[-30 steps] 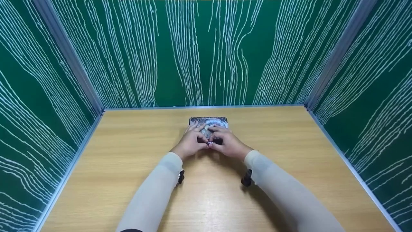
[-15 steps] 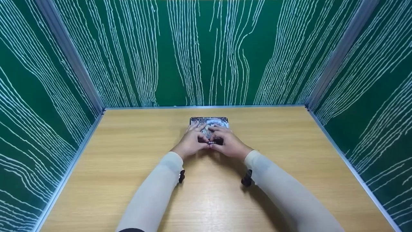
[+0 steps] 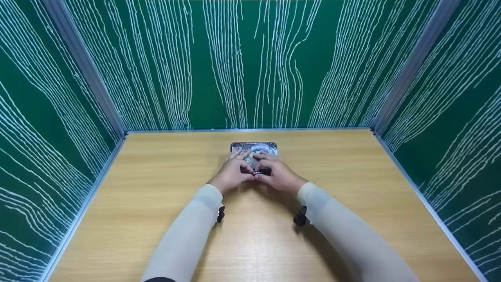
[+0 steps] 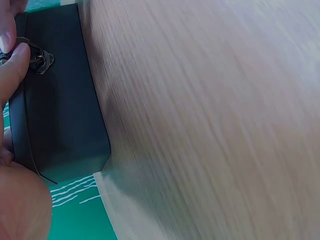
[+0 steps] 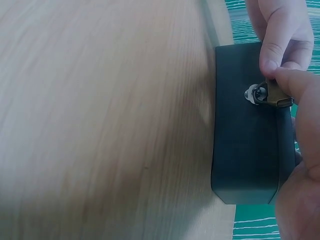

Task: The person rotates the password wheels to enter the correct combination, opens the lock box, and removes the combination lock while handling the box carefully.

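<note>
A dark box [image 5: 245, 150] with a patterned lid [image 3: 263, 148] sits toward the back of the table. On its front is a metal hasp [image 5: 252, 95], with a small brass-coloured padlock [image 5: 276, 96] hanging from it by its shackle. My left hand [image 3: 231, 172] and right hand [image 3: 278, 175] meet at the padlock, thumbs and index fingers pinching it from either side. Their other fingers rest on the lid. In the left wrist view, my left thumb [image 4: 15, 70] covers most of the padlock. Whether the shackle is locked, I cannot tell.
The wooden table [image 3: 250, 243] stretches out around the box. Green panels [image 3: 207, 78] with white wavy lines rise along its back and both sides. Grey posts [image 3: 84, 70] stand at the back corners.
Both hands stay at the padlock almost still. Only a slight shift of the fingertips and the head view shows; the box stays in place.
</note>
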`<action>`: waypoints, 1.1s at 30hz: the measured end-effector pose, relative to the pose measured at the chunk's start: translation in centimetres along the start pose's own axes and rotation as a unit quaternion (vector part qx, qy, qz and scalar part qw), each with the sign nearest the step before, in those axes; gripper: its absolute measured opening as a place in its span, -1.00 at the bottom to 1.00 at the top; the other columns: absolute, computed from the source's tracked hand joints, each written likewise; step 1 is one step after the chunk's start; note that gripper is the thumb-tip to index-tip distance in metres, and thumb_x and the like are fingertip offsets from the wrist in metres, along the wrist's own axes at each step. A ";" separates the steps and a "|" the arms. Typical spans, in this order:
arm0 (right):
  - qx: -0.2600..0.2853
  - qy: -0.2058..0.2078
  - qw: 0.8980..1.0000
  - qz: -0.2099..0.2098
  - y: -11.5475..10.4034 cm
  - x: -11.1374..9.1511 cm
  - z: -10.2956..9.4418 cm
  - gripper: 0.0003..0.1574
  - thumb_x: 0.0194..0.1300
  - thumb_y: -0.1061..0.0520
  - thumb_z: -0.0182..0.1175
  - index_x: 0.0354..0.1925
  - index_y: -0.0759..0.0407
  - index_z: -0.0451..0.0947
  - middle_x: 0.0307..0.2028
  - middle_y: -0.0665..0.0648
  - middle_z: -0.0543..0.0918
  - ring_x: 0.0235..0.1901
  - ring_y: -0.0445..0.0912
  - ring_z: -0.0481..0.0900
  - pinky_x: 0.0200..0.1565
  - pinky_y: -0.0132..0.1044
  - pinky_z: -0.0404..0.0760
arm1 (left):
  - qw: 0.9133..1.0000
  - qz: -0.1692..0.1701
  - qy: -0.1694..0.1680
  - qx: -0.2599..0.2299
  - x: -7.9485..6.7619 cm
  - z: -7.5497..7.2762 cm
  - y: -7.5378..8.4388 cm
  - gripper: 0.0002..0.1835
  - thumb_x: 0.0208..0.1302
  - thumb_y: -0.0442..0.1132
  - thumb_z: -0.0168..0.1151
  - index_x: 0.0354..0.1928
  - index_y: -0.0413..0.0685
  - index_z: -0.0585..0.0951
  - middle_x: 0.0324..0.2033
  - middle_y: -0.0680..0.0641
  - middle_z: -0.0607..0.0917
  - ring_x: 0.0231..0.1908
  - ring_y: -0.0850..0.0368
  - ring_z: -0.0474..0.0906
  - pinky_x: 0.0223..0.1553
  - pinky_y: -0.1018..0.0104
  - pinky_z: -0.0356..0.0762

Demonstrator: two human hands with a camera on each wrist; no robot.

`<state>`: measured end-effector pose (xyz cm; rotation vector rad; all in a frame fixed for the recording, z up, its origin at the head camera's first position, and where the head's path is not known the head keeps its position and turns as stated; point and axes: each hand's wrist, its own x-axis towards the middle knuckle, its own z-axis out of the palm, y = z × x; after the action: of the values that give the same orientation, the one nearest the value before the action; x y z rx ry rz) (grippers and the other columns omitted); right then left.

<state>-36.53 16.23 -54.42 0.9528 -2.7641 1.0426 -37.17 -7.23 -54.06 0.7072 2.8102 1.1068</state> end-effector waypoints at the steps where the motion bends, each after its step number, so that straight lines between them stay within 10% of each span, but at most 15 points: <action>1: 0.001 0.002 1.000 -0.002 0.0 0.0 0.0 -0.88 0.54 0.06 0.49 -0.03 0.01 0.76 0.68 0.14 0.49 0.76 0.29 0.27 0.78 0.42 0.07 | 1.000 0.004 0.001 -0.001 0.0 0.0 0.0 -0.89 0.34 -0.14 0.66 -0.16 0.06 0.92 0.75 -0.03 0.34 0.85 -0.25 -0.05 0.86 -0.26 -0.30; 33: 0.010 0.012 1.000 -0.007 0.1 0.0 0.1 -0.83 0.49 0.04 0.55 -0.07 0.01 0.75 0.65 0.16 0.53 0.74 0.29 0.32 0.78 0.39 0.09 | 1.000 -0.002 0.002 -0.008 0.1 0.2 -0.2 -0.90 0.36 -0.14 0.66 -0.18 0.05 0.93 0.75 -0.07 0.35 0.85 -0.26 -0.08 0.86 -0.31 -0.26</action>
<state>-36.56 16.25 -54.59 0.9526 -2.7294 1.0738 -37.30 -7.21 -54.29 0.6987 2.8021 1.1294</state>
